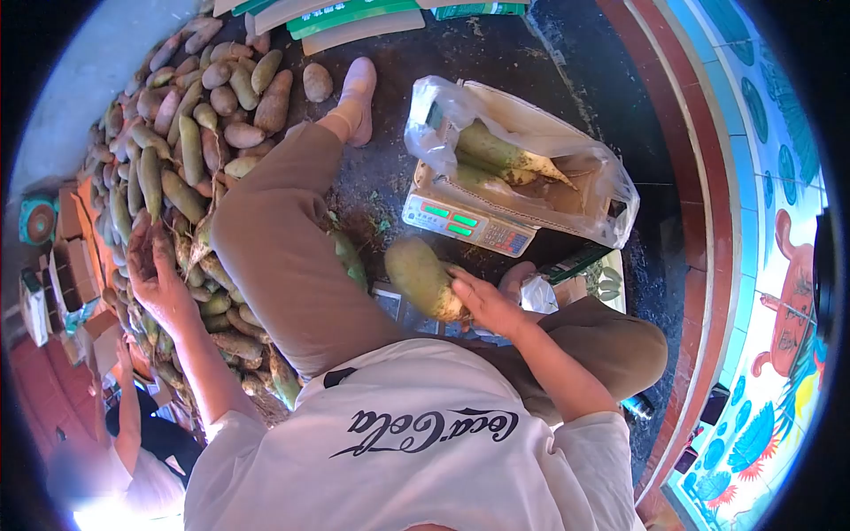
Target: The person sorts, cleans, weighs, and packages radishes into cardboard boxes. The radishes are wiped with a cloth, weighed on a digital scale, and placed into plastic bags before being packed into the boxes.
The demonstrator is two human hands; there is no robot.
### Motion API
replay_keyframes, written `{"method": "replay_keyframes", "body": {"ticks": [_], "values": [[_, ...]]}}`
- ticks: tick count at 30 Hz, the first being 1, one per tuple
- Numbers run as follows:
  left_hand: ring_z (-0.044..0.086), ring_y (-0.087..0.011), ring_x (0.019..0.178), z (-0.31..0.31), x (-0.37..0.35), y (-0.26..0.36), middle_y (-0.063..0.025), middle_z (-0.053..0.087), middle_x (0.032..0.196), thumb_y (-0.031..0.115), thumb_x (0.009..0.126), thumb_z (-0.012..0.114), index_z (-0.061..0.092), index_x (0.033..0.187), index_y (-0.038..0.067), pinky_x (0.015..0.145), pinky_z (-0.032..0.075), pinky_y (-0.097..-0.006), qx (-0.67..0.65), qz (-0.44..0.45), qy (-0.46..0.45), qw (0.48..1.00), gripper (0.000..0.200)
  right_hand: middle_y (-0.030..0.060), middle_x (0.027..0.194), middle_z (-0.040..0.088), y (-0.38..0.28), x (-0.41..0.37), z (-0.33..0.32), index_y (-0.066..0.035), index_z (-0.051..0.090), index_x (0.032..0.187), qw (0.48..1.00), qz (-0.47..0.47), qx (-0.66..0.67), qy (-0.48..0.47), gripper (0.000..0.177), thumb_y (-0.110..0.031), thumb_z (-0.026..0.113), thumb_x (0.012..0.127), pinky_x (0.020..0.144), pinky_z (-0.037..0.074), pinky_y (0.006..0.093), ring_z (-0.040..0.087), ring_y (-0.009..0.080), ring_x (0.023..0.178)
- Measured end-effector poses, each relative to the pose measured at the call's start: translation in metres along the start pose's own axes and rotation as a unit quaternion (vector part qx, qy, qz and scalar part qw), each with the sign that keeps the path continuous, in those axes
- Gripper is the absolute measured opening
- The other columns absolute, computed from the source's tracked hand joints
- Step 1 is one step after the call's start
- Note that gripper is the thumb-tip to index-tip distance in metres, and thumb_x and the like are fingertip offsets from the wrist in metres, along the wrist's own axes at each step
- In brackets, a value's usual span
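Gripping the pale end of a fat green radish (418, 276), the right hand (482, 303) is wrapping its fingers closed round it, close in front of the body. The radish is lying with its long axis running away and to the left from that grip, its green end just short of the electronic scale (467, 223). Out on the other side, the left hand (158, 276) is resting loosely open on the radish pile (190, 150) spread over the floor (496, 53), clasping nothing. Farther off, a plastic bag (615, 199) of more radishes is sitting on the scale's pan, nearer the right hand than the left.
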State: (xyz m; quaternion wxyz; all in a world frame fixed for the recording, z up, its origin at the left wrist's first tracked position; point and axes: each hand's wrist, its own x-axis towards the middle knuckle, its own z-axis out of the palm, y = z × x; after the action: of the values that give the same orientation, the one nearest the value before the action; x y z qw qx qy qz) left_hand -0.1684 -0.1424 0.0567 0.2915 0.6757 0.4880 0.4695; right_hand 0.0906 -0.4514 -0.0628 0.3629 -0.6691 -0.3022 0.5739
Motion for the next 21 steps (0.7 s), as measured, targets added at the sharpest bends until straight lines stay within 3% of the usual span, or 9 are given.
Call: {"method": "replay_keyframes", "body": {"ticks": [3, 4, 7, 10, 13, 14, 17, 19, 21], "values": [[0.054, -0.0174, 0.103, 0.027, -0.008, 0.036, -0.0131, 0.056, 0.114, 0.001, 0.088, 0.049, 0.053, 0.109, -0.003, 0.091, 0.042, -0.0288, -0.002, 0.025, -0.046, 0.999, 0.022, 0.0246, 0.114, 0.054, -0.047, -0.017, -0.008, 0.0, 0.036, 0.13, 0.99, -0.032, -0.14, -0.011, 0.073, -0.039, 0.067, 0.076, 0.091, 0.041, 0.0355, 0.054, 0.0354, 0.105], [0.053, -0.0185, 0.104, 0.033, -0.01, 0.041, -0.0148, 0.055, 0.115, -0.003, 0.084, 0.049, 0.054, 0.108, -0.003, 0.092, 0.041, -0.0302, -0.015, 0.029, -0.106, 0.994, 0.025, 0.0259, 0.115, 0.053, -0.056, -0.022, -0.013, -0.001, 0.031, 0.132, 0.988, -0.009, -0.15, -0.018, 0.089, -0.036, 0.076, 0.064, 0.093, 0.039, 0.0375, 0.052, 0.0393, 0.107], [0.053, -0.0211, 0.105, 0.075, -0.028, 0.076, -0.0125, 0.055, 0.111, -0.005, 0.078, 0.051, 0.057, 0.101, 0.001, 0.092, 0.042, -0.0346, -0.029, 0.073, -0.256, 0.964, 0.025, 0.0181, 0.104, 0.057, -0.1, -0.056, -0.042, -0.002, 0.033, 0.13, 0.977, -0.05, -0.203, 0.038, 0.084, -0.021, 0.08, 0.062, 0.089, 0.042, 0.0334, 0.056, 0.0259, 0.1], [0.055, -0.026, 0.104, 0.114, -0.046, 0.098, -0.0127, 0.056, 0.109, -0.002, 0.072, 0.059, 0.058, 0.098, 0.001, 0.09, 0.044, -0.0352, -0.005, 0.171, -0.414, 0.894, 0.026, 0.0161, 0.098, 0.058, -0.161, -0.093, -0.08, 0.001, 0.042, 0.121, 0.972, -0.052, -0.2, 0.114, 0.073, -0.016, 0.079, 0.061, 0.088, 0.042, 0.033, 0.057, 0.0259, 0.097], [0.054, -0.0305, 0.105, 0.162, -0.074, 0.099, -0.0137, 0.055, 0.114, 0.003, 0.068, 0.066, 0.059, 0.099, 0.002, 0.088, 0.045, -0.0391, -0.009, 0.297, -0.47, 0.831, 0.031, 0.0191, 0.098, 0.056, -0.206, -0.104, -0.109, 0.006, 0.052, 0.108, 0.915, -0.039, -0.361, 0.174, 0.057, -0.022, 0.076, 0.065, 0.082, 0.043, 0.0348, 0.057, 0.0303, 0.091], [0.051, -0.0307, 0.109, 0.178, -0.082, 0.097, -0.015, 0.053, 0.117, 0.006, 0.067, 0.068, 0.057, 0.103, 0.0, 0.095, 0.04, -0.0417, -0.027, 0.312, -0.471, 0.825, 0.037, 0.0252, 0.095, 0.058, -0.218, -0.099, -0.115, 0.007, 0.051, 0.109, 0.881, -0.025, -0.437, 0.178, 0.056, -0.025, 0.073, 0.068, 0.078, 0.046, 0.0412, 0.058, 0.0378, 0.09], [0.049, -0.0302, 0.113, 0.213, -0.098, 0.094, -0.0169, 0.051, 0.119, 0.012, 0.068, 0.067, 0.057, 0.104, -0.002, 0.102, 0.03, -0.0464, 0.055, 0.399, -0.455, 0.795, 0.04, 0.0235, 0.087, 0.061, -0.227, -0.065, -0.129, 0.006, 0.056, 0.1, 0.826, 0.12, -0.536, 0.129, 0.049, -0.034, 0.067, 0.073, 0.074, 0.047, 0.0431, 0.06, 0.0373, 0.085], [0.049, -0.0284, 0.111, 0.226, -0.108, 0.081, -0.0159, 0.053, 0.113, 0.014, 0.069, 0.065, 0.057, 0.105, -0.002, 0.104, 0.024, -0.0493, 0.121, 0.445, -0.434, 0.774, 0.039, 0.0209, 0.082, 0.063, -0.219, -0.037, -0.137, 0.004, 0.062, 0.09, 0.802, 0.112, -0.582, 0.082, 0.047, -0.041, 0.062, 0.077, 0.074, 0.048, 0.0422, 0.062, 0.0356, 0.083], [0.05, -0.0266, 0.107, 0.229, -0.111, 0.077, -0.014, 0.054, 0.107, 0.014, 0.07, 0.062, 0.058, 0.103, -0.001, 0.105, 0.022, -0.0511, 0.169, 0.449, -0.451, 0.752, 0.037, 0.019, 0.089, 0.064, -0.215, -0.008, -0.136, 0.001, 0.066, 0.088, 0.75, 0.185, -0.634, 0.035, 0.047, -0.045, 0.059, 0.079, 0.079, 0.049, 0.0393, 0.062, 0.0317, 0.089]]}}
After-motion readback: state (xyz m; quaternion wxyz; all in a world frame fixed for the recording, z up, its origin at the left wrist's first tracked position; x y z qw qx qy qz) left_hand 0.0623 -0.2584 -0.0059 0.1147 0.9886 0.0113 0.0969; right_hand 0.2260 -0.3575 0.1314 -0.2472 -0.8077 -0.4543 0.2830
